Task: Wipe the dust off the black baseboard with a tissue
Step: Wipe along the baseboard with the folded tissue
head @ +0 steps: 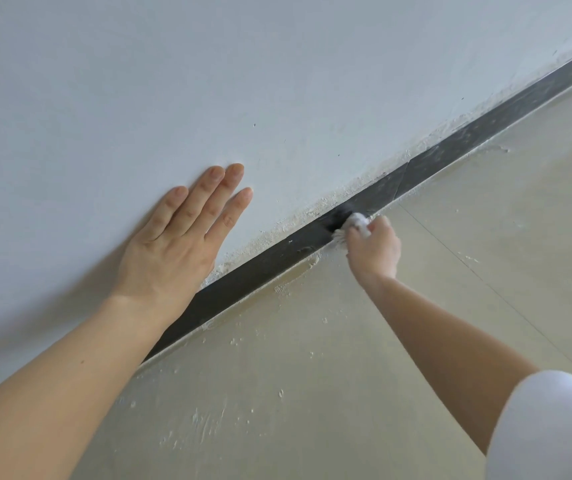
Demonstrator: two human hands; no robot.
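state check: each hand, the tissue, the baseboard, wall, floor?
left hand: open, flat against the wall
right hand: closed on the tissue, at the baseboard
crumpled white tissue: bunched, pressed on the baseboard
long black baseboard strip: darker near the camera, dusty grey streaks beyond the tissue
pale grey painted wall: rough white crust along its bottom edge
beige tiled floor: flecked with white specks and smears
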